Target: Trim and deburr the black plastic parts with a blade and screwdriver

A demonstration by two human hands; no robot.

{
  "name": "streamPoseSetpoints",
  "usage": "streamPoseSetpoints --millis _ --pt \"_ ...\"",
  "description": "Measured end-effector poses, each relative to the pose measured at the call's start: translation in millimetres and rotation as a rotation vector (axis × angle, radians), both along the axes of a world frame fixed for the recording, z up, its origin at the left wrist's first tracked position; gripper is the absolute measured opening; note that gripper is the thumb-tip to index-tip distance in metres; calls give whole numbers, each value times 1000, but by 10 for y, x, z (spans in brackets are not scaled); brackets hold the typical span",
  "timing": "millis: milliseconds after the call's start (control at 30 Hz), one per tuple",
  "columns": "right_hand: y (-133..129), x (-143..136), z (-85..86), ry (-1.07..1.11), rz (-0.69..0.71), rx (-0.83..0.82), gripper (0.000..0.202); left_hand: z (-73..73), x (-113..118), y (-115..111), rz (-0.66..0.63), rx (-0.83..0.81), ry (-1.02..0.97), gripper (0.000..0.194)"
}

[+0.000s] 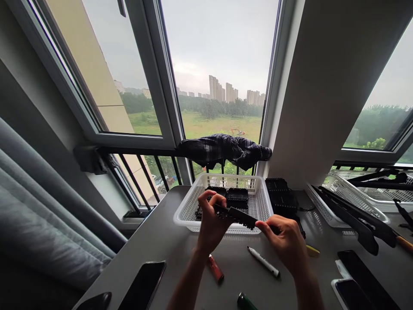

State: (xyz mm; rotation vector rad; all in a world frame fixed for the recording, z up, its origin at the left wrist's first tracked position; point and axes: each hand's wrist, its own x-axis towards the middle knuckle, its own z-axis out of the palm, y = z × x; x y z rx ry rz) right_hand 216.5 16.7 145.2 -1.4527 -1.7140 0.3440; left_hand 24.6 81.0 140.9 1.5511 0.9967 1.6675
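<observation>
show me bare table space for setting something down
The widest bare patch of table lies between the white basket and the black phone at left. A smaller one sits between the red item and the marker. It's crowded at right, where long black pieces lie across another basket.

Left hand (214, 215) up and in, fingers curled, thumb raised; right hand (284, 239) a touch lower, thumb pointing inward, fingers bent; both forearms angling up from below.

Grey sky beyond tall windows (222, 56), grey curtain (41, 206).
</observation>
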Motion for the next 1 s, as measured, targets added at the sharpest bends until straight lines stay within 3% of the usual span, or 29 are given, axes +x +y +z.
streamPoseSetpoints --millis 300,533,767,1000 --pt "1 139 -23 -6 26 -92 54 29 -86 33 19 36 -36 67" --pt "10 -6 -11 21 49 -101 55 12 27 -49 -52 -4 3 61" --pt "-5 178 -17 12 14 -113 56 71 -62 -25 -18 -63 -31 69" --pt "-8 49 -5 -7 50 -97 54 19 26 -56 -61 -25 26 60"
